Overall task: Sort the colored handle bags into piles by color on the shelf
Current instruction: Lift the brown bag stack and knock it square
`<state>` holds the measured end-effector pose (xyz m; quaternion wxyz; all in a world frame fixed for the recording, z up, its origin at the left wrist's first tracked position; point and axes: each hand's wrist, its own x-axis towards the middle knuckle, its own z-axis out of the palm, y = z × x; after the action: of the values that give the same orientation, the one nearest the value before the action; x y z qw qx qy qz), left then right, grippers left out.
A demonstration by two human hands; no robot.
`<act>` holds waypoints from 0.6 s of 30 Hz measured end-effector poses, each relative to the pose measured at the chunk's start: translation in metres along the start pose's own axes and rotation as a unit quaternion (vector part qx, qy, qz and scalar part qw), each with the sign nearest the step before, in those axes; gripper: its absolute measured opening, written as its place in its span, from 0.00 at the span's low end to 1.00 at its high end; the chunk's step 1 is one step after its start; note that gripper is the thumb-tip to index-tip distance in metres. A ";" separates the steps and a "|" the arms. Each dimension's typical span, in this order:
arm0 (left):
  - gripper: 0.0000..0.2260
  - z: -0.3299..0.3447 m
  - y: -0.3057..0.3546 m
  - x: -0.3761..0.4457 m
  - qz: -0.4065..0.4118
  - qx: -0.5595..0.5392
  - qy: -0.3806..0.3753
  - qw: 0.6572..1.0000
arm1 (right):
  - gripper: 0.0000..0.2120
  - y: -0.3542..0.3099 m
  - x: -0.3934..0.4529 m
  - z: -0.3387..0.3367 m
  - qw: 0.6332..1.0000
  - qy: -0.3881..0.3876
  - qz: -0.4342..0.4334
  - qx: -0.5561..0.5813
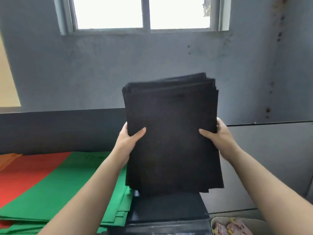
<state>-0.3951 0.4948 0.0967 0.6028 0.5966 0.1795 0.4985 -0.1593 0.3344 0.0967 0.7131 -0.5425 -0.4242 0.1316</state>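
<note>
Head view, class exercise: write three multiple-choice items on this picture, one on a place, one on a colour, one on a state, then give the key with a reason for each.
1. Where does the green pile lie relative to the black stack?
A. to its left and below
B. to its right
C. on top of it

2. What colour is the pile left of the green one?
A. blue
B. red
C. white

3. How is the black stack held?
A. by the left hand only
B. lying flat, untouched
C. gripped upright at both side edges

Key: 1 A, the green bags sit lower left of the raised stack. 2 B, the red pile borders the green one. 3 C, the left hand and the right hand each clasp a side edge, thumbs on the front.
</note>
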 end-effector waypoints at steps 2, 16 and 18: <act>0.13 0.008 -0.008 -0.007 0.024 0.025 0.054 0.998 | 0.17 0.006 -0.009 0.010 0.999 0.027 -0.017 0.023; 0.13 0.005 0.019 0.014 -0.022 0.020 0.038 0.999 | 0.14 0.003 -0.009 0.015 0.998 0.051 0.012 0.018; 0.08 0.008 0.012 0.008 -0.014 0.014 0.048 0.999 | 0.16 0.011 -0.018 0.022 0.997 0.077 -0.016 0.003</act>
<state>-0.3895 0.4949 0.1124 0.5918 0.5776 0.2236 0.5159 -0.1838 0.3416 0.0796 0.7473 -0.5420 -0.3761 0.0797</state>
